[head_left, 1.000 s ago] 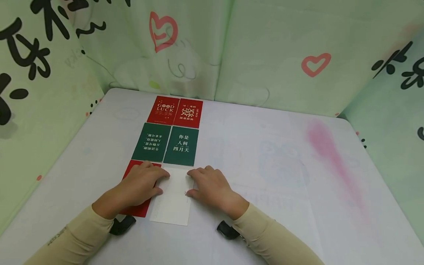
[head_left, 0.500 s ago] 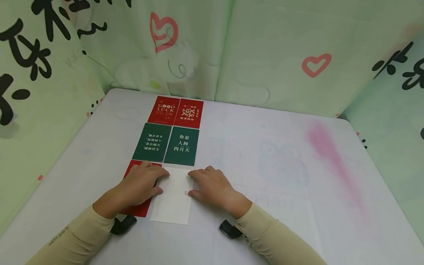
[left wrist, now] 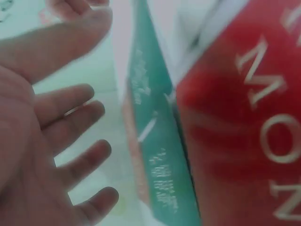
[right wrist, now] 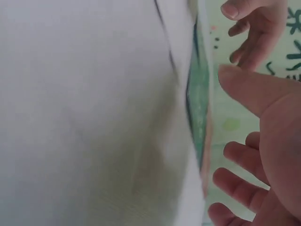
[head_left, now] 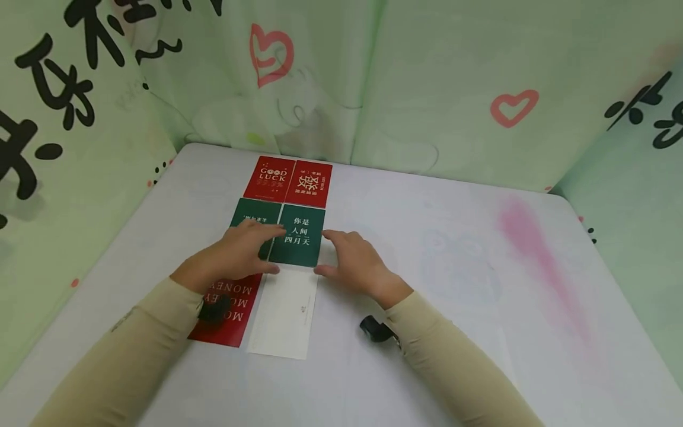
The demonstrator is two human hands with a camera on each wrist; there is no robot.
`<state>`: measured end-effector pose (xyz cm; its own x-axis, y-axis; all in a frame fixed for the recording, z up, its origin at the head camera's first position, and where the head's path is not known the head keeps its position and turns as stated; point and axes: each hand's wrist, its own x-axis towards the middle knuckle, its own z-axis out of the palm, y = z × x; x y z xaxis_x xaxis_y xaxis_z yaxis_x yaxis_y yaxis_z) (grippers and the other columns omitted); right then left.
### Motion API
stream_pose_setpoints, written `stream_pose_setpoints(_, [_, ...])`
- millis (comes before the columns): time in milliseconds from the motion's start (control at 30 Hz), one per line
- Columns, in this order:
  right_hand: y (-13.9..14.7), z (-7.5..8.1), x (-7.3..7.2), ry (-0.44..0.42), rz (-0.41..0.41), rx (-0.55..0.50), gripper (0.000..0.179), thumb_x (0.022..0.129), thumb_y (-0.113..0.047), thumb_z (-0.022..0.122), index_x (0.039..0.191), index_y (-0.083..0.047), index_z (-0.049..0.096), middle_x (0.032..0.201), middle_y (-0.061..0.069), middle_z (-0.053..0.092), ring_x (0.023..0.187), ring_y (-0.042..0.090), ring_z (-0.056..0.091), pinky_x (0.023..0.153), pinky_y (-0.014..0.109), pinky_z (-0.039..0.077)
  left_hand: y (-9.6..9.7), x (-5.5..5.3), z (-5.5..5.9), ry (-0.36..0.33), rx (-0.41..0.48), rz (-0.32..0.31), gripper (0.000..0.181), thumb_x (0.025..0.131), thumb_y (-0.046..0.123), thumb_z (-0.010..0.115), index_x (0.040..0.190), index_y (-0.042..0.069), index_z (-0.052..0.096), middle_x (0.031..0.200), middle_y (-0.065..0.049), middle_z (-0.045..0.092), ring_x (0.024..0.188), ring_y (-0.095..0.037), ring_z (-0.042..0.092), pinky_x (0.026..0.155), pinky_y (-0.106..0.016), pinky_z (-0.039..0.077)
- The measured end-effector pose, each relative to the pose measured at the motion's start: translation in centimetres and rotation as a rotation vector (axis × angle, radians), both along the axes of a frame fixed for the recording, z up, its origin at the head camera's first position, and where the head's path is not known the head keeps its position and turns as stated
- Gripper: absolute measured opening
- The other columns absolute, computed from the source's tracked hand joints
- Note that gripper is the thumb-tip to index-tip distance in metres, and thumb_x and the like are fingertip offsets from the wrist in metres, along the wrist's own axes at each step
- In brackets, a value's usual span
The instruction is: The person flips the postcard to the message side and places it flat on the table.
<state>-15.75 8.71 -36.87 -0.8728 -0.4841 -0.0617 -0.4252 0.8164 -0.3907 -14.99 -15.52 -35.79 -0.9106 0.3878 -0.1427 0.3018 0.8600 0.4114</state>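
My left hand (head_left: 237,252) is over the left green card (head_left: 246,207) and the top of the red MONEY card (head_left: 228,333), with its thumb and fingers spread apart. My right hand (head_left: 356,264) is beside the right edge of the right green card (head_left: 296,254), fingers loosely extended. Neither hand holds anything. In the left wrist view the left fingers (left wrist: 84,160) are spread, away from the cards. The white card (head_left: 281,320) lies uncovered below the right green card. In the right wrist view it fills much of the left side, blurred.
Two red cards, GOOD LUCK (head_left: 268,188) and one with a large character (head_left: 308,196), form the far row. They lie on a white table (head_left: 427,332). A printed green cloth (head_left: 437,71) hangs behind and at both sides. A black wrist camera (head_left: 375,329) is strapped under the right wrist.
Both hands have left the white card and moved forward, up to the green cards. More of the MONEY card now shows. The cards keep their places; the head view has shifted slightly.
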Motion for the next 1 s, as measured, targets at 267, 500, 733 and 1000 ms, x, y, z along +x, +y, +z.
stream_pose_setpoints(267, [-1.2,-1.5,-2.5,-0.095,0.023,0.041,0.08,0.087,-0.049,0.074,0.149,-0.008,0.045,0.142,0.01,0.055,0.128,0.029,0.046,0.107,0.046,0.04,1.2,-3.9,-0.8,-0.137,-0.087,0.016,0.087,0.075,0.039,0.087,0.149,0.015,0.048,0.142,-0.02,0.049,0.132,-0.039,0.036,0.101,-0.067,0.038])
stream_pose_setpoints(500, [-1.6,-1.6,-2.9,-0.092,0.029,0.107,0.075,0.088,-0.047,0.073,0.148,-0.01,0.047,0.14,0.008,0.056,0.128,0.028,0.046,0.106,0.045,0.041,1.7,-4.5,-1.0,-0.157,-0.131,0.014,0.089,0.074,0.044,0.087,0.149,0.016,0.048,0.138,-0.018,0.052,0.128,-0.035,0.039,0.105,-0.064,0.033])
stream_pose_setpoints(733, [-2.0,-1.3,-3.0,-0.044,0.052,0.195,0.068,0.093,-0.044,0.067,0.148,-0.01,0.047,0.14,0.009,0.057,0.13,0.028,0.046,0.109,0.046,0.037,1.9,-4.4,-0.9,-0.139,-0.147,0.027,0.091,0.071,0.046,0.088,0.148,0.016,0.05,0.136,-0.018,0.054,0.126,-0.034,0.041,0.105,-0.063,0.033])
stream_pose_setpoints(1000, [-1.8,-1.1,-3.2,-0.084,0.048,0.172,0.068,0.092,-0.044,0.067,0.148,-0.011,0.048,0.131,0.011,0.06,0.118,0.027,0.052,0.102,0.042,0.044,2.0,-4.3,-1.0,-0.15,-0.154,0.031,0.091,0.071,0.043,0.089,0.148,0.016,0.049,0.135,-0.016,0.054,0.125,-0.033,0.041,0.106,-0.062,0.032])
